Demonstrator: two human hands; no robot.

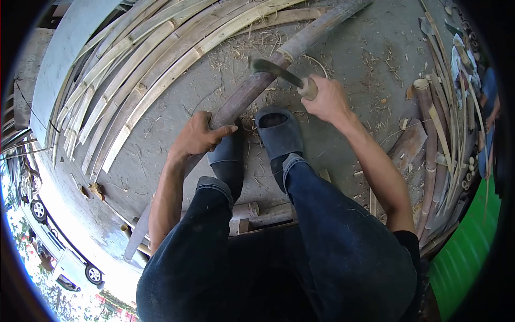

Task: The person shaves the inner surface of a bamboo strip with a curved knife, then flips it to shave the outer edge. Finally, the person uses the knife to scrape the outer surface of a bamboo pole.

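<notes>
A long brown bamboo pole (pixel 248 95) runs diagonally from the upper right down past my feet. My left hand (pixel 199 135) is wrapped round its lower part, thumb across the top. In my right hand (pixel 326 100) is the wooden handle of a curved knife (pixel 278 71), fingers closed round it. The dark blade lies across the pole near a pale node ring; whether it touches the bamboo cannot be made out. Both feet, in dark slippers (pixel 280 131), are on the floor just below the pole.
Split bamboo strips (pixel 142 88) lie in a curved bundle at the upper left. Bamboo poles (pixel 429 139) and scraps line the right side, near part of another person (pixel 489 115). Shavings litter the concrete floor (pixel 343 48). Green sheeting (pixel 466 252) stands at lower right.
</notes>
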